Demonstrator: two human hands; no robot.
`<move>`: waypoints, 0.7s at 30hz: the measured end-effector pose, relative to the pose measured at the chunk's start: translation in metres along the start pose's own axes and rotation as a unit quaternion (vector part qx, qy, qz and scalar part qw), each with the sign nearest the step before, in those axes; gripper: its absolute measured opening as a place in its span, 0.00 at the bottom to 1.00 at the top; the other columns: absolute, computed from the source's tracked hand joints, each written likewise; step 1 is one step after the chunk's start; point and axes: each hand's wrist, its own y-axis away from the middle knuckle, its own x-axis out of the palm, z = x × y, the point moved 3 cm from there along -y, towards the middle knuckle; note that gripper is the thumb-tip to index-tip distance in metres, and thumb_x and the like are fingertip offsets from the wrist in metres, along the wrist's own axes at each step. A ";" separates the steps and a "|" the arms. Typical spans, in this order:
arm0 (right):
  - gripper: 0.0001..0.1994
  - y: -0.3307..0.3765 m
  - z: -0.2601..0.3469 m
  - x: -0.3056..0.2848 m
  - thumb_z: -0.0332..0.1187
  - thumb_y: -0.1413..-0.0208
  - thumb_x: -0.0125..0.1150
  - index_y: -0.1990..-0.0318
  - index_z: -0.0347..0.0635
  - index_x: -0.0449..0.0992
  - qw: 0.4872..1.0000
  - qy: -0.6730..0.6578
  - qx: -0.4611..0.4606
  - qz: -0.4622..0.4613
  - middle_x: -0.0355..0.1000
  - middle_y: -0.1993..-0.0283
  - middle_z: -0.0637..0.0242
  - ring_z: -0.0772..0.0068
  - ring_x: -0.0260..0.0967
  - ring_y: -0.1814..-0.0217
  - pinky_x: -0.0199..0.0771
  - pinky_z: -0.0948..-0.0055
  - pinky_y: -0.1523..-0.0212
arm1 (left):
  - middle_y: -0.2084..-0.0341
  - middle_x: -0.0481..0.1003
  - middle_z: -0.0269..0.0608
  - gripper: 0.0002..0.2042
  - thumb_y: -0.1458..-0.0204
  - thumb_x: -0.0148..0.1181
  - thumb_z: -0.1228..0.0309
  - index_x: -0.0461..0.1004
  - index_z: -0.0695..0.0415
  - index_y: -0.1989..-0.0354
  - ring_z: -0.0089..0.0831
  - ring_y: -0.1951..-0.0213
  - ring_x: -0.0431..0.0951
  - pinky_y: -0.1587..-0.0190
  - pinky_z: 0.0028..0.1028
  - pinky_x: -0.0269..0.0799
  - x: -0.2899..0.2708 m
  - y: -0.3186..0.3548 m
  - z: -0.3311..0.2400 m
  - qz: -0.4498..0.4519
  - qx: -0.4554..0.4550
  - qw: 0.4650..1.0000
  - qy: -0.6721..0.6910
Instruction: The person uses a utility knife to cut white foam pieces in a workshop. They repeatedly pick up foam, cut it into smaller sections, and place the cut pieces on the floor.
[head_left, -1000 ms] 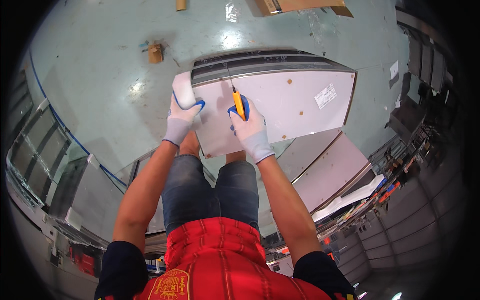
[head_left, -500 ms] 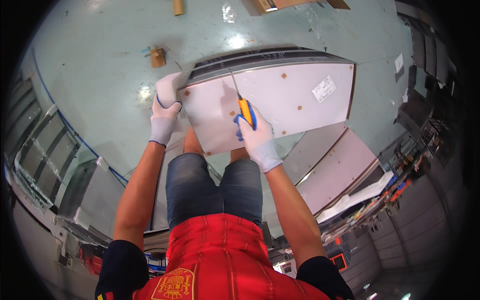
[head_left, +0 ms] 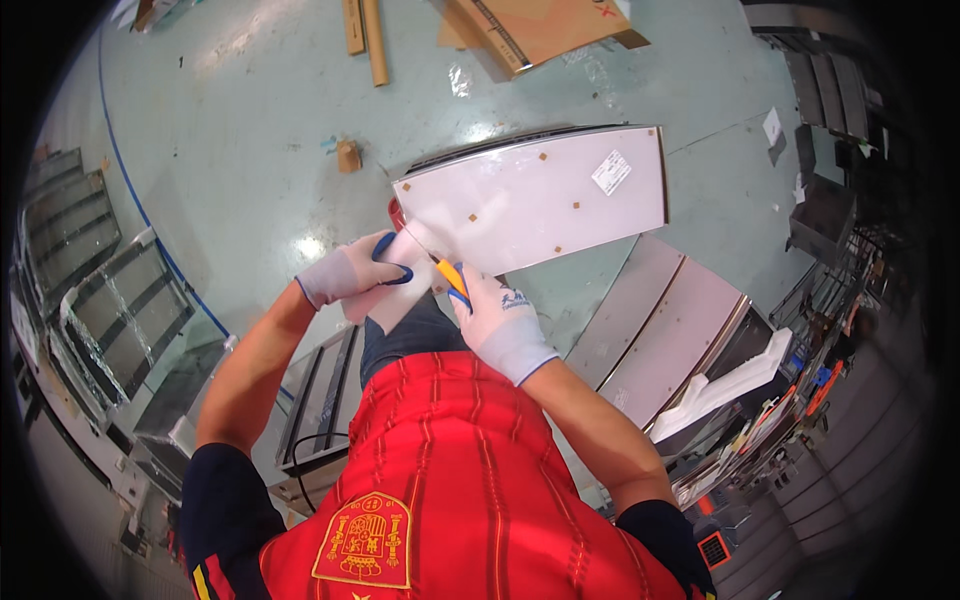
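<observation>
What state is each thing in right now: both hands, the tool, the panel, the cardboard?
left hand: gloved, gripping the near left corner of the panel
right hand: gloved, closed on the screwdriver
screwdriver: held, shaft angled toward the panel's corner
white panel: lying flat on the floor
cardboard sheet: flat on the floor, untouched

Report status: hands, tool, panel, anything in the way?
Left hand grips the white panel corner. Right hand shut on yellow-handled screwdriver, tip at that corner. Cardboard scrap nearby on floor, not blocking.
</observation>
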 end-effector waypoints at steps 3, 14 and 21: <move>0.17 0.022 0.003 0.001 0.38 0.28 0.60 0.38 0.42 0.70 0.999 0.013 0.040 -0.003 0.80 0.49 0.44 0.36 0.81 0.50 0.81 0.41 0.50 | 0.39 0.81 0.61 0.39 0.41 0.69 0.43 0.76 0.63 0.32 0.54 0.38 0.82 0.35 0.40 0.76 0.017 0.008 -0.003 -0.062 -0.014 0.996 -0.062; 0.13 0.073 -0.003 0.004 0.40 0.26 0.56 0.45 0.41 0.69 0.998 0.008 0.053 -0.034 0.81 0.53 0.47 0.37 0.81 0.52 0.81 0.41 0.51 | 0.54 0.84 0.60 0.28 0.41 0.71 0.48 0.81 0.60 0.43 0.58 0.49 0.85 0.46 0.45 0.80 0.065 0.041 -0.042 -0.103 0.141 0.967 -0.188; 0.13 0.085 -0.007 0.018 0.39 0.25 0.53 0.45 0.39 0.71 0.996 0.006 0.081 -0.031 0.83 0.54 0.45 0.40 0.84 0.50 0.83 0.43 0.49 | 0.57 0.84 0.63 0.26 0.43 0.73 0.53 0.80 0.63 0.46 0.60 0.51 0.84 0.49 0.46 0.80 0.074 0.054 -0.047 -0.158 0.156 0.959 -0.178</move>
